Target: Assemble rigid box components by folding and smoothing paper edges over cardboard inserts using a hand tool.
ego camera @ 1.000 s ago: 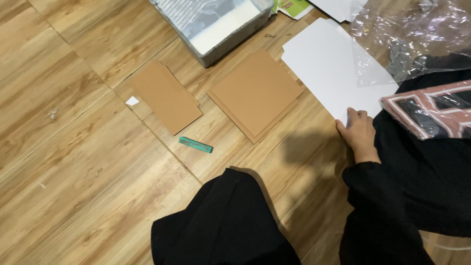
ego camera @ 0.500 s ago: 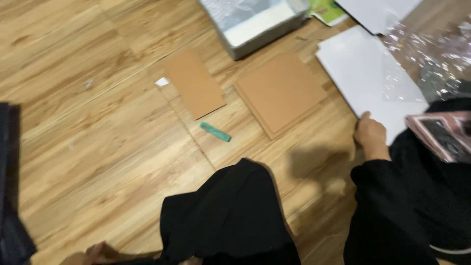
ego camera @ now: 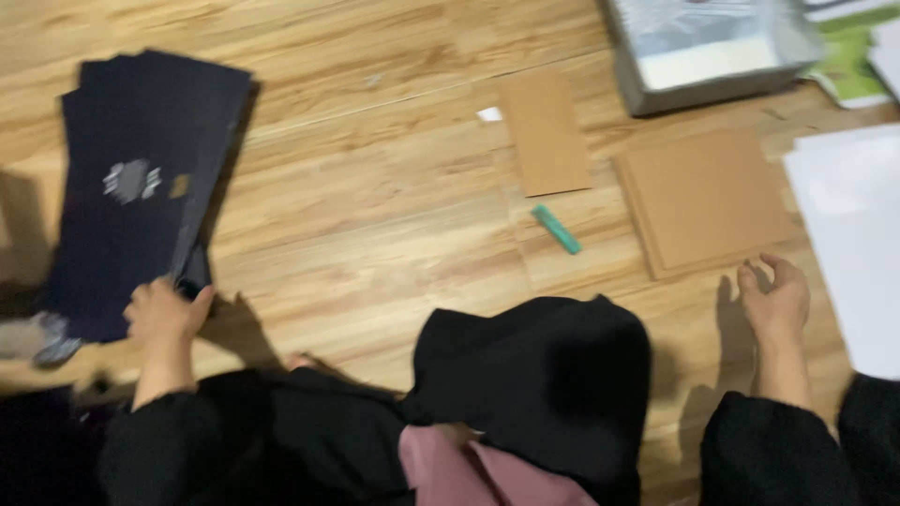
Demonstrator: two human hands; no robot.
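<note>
While the left hand (ego camera: 167,314) pinched the near corner of the dark folded stack (ego camera: 131,187), seemingly a pick-up step needing a lift, the right hand (ego camera: 773,298) rested open, empty, well right of it.

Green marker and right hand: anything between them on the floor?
Head view: no object. Bare wood floor runs from the green marker to the right hand; the square cardboard stack's lower-left corner edges that line.

Motion blur softens the whole scene. The grey tray (ego camera: 712,56) and white sheet (ego camera: 858,234) are cut off by the top and right edges. The left hand's (ego camera: 164,314) fingertips hide behind the dark folders (ego camera: 131,187), whose pale emblem is unreadable.
</note>
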